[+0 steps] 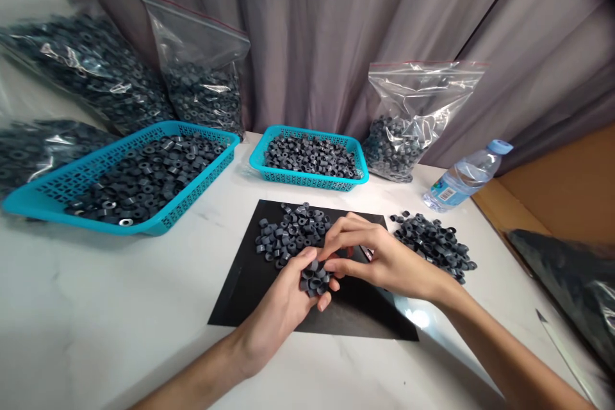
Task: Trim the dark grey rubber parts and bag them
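Together, hands (286,304) over black mat (240,298), dark rings (316,280) in the left

Small-parts workspace: marbled table (120,307), heaped rings (293,232), bags (196,38), baskets (307,177).

Lots of Grey, Black and Bright Blue

The little rings (291,237) are dark grey on a black mat (245,295). The surface (120,307) is white with soft grey streaks. Near its back edge, one basket (307,175) is bright blue with rows of little holes. A bag (200,70) there is see-through with a red top line.
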Motion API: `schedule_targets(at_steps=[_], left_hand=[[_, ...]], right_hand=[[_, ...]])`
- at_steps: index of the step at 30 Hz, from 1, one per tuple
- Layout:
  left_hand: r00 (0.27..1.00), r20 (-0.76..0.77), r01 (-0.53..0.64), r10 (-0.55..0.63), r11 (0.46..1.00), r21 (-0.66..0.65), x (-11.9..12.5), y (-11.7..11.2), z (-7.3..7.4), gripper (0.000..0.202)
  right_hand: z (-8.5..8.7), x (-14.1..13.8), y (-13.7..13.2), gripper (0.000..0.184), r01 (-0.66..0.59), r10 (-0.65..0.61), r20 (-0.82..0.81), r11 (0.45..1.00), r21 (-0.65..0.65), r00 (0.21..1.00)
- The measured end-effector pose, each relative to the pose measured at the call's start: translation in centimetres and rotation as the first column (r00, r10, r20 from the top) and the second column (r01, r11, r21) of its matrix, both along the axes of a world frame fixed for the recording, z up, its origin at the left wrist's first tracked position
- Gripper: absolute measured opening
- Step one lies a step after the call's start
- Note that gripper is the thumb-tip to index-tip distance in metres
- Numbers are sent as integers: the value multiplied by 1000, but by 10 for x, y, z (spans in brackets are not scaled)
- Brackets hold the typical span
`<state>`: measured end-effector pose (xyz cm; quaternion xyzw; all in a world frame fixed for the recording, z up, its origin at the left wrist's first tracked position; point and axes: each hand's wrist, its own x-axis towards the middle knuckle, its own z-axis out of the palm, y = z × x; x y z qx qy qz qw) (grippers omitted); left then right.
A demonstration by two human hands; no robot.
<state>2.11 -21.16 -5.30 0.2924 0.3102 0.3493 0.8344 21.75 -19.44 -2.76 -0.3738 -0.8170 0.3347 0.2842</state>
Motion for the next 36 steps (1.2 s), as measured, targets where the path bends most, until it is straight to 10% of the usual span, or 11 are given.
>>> schedule_targets(at_steps=[9,23,36], left_hand=[[998,-50,-29,29,1000,5,-2,1,-2,22],[997,8,76,-76,996,-50,-8,5,-2,41],[996,5,88,-88,983,-159,-11,10,-6,29]], right_hand=[[0,4,5,9,98,-97,-46,995,14,994],[-56,3,16,8,281,-381,269,896,344,885],[-36,19,18,3,159,-200,286,974,158,937]])
